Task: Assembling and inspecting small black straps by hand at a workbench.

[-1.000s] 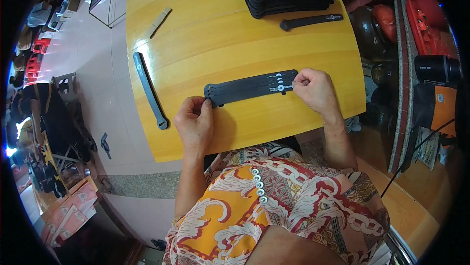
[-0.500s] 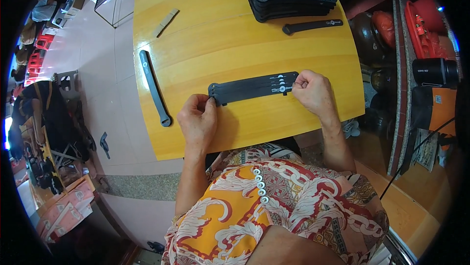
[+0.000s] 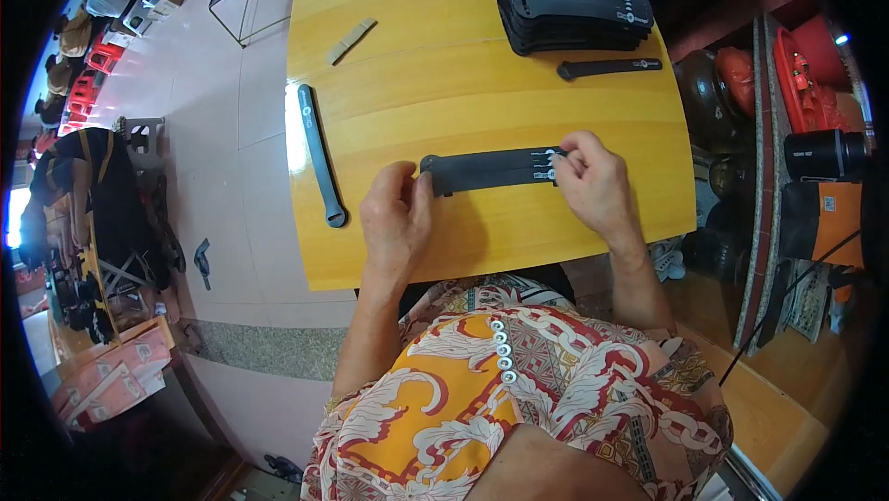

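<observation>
At the near side of the yellow table (image 3: 500,242), 1 black strap sheet (image 3: 486,173) stretches crosswise. The right hand (image 3: 594,184) pinches its right end, while the left hand (image 3: 396,216) curls at its left end, though whether thumb and fingers pinch it I cannot tell.

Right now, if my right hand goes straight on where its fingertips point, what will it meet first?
The right hand would likely meet the black straps first, at their right end; exact contact is unclear.
</observation>
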Demonstrator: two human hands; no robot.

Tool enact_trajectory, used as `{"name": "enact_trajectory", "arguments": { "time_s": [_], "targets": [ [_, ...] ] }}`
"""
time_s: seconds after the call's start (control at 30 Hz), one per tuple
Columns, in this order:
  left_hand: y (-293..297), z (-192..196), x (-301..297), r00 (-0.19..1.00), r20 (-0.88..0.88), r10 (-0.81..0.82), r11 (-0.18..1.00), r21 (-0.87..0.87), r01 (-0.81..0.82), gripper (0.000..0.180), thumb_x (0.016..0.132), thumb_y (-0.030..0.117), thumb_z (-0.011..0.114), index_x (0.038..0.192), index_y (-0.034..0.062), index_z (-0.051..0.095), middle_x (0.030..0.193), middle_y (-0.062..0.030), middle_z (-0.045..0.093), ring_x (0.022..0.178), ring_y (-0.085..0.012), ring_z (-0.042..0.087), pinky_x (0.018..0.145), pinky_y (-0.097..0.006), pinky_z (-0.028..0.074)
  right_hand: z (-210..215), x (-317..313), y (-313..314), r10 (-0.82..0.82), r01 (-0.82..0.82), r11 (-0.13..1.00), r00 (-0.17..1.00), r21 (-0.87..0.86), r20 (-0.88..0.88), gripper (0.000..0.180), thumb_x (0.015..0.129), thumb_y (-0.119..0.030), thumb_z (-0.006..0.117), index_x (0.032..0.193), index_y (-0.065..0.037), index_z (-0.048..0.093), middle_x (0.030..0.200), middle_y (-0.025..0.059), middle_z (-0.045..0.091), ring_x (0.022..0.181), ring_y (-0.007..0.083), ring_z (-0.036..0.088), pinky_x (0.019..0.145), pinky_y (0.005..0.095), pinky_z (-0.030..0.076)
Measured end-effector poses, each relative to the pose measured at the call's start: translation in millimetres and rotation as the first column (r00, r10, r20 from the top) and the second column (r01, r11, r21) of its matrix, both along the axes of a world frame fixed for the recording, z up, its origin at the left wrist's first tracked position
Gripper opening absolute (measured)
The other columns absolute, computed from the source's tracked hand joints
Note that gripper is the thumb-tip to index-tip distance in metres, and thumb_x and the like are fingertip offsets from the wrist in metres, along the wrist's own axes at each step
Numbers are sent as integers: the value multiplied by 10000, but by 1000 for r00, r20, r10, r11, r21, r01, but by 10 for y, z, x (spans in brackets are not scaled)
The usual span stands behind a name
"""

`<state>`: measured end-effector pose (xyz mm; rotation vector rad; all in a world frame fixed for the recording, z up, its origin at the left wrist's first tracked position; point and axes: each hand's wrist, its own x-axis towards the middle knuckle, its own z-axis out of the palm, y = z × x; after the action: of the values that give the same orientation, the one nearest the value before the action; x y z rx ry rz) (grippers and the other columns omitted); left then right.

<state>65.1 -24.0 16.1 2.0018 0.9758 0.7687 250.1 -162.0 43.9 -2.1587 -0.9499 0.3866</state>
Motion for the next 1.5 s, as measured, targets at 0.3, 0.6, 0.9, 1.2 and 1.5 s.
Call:
{"name": "enact_trajectory", "arguments": {
  "time_s": [0.3,0.6,0.9,1.2,1.5],
  "targets": [
    [11,24,123,974,198,108,761,-647,48,143,871,59,530,979,-34,541,724,-41,570,572,-92,535,508,-206,437,-355,261,201,104,-6,972,909,237,-404,65,786,-63,560,810,-4,574,638,136,587,583,256,593,525,296,443],
    [-144,63,-69,978,198,-67,851,-501,159,148,867,77,552,943,-46,584,705,-39,576,554,-74,511,486,-206,417,-265,902,385,29,-73,996,832,57,554,203,835,-97,512,1004,-24,597,1052,114,575,865,331,586,733,404,465],
    [-275,123,-126,973,196,-125,856,-475,206,157,845,56,580,953,-59,587,668,-33,561,567,-61,502,510,-197,410,-134,794,151,-9,83,987,886,-140,464,63,795,-72,542,836,-23,539,864,160,557,790,347,568,683,448,437],
    [-489,103,-20,875,190,-444,749,-456,480,145,857,41,554,983,-31,555,810,-22,551,724,-81,511,670,-222,438,141,-403,-171,522,-530,848,830,-14,197,91,713,-9,558,781,-33,503,707,131,520,675,318,557,580,396,432],
    [-299,15,-287,969,113,-220,928,-281,243,26,819,-23,577,845,-28,582,729,-3,535,672,-61,472,600,-197,393,105,-205,-346,452,-408,884,871,-227,195,62,742,-111,606,752,-60,571,722,115,549,679,312,570,584,401,441]
  ]
}}
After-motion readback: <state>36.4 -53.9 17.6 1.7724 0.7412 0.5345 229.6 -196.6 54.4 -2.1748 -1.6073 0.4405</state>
